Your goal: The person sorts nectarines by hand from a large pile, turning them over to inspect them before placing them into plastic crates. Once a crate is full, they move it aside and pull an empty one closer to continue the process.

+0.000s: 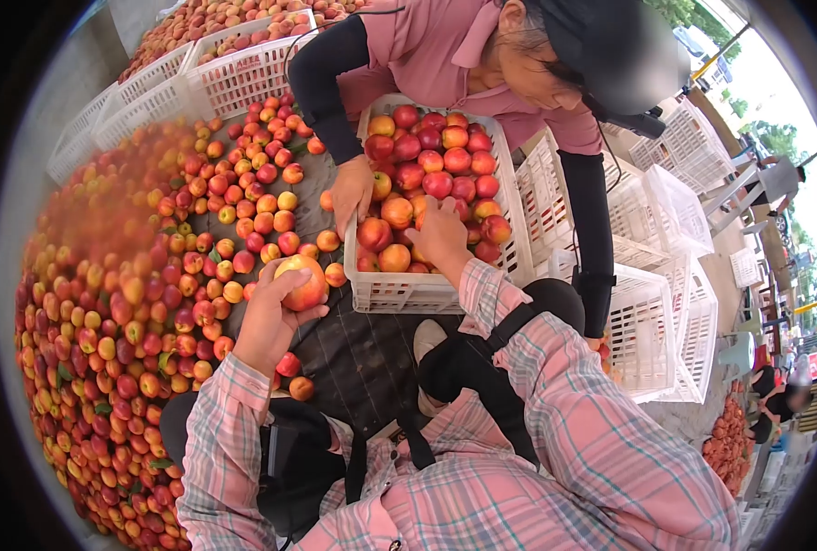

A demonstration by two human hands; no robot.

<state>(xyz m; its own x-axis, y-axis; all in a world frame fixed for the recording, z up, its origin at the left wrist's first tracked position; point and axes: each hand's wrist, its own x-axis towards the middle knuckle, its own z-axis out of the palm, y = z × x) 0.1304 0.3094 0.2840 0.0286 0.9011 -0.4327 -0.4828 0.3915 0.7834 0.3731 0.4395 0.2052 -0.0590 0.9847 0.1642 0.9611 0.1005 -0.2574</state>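
Observation:
My left hand is closed around a yellow-red nectarine, held beside the near left corner of a white plastic crate. The crate holds red and yellow nectarines. Inside it, my right hand reaches over the near part of the layer, its fingers curled on a nectarine that they partly hide.
Opposite me a person in a pink shirt bends over the crate, a hand on its left rim. A large heap of nectarines spreads at left. Stacked white crates stand at right; filled crates stand behind.

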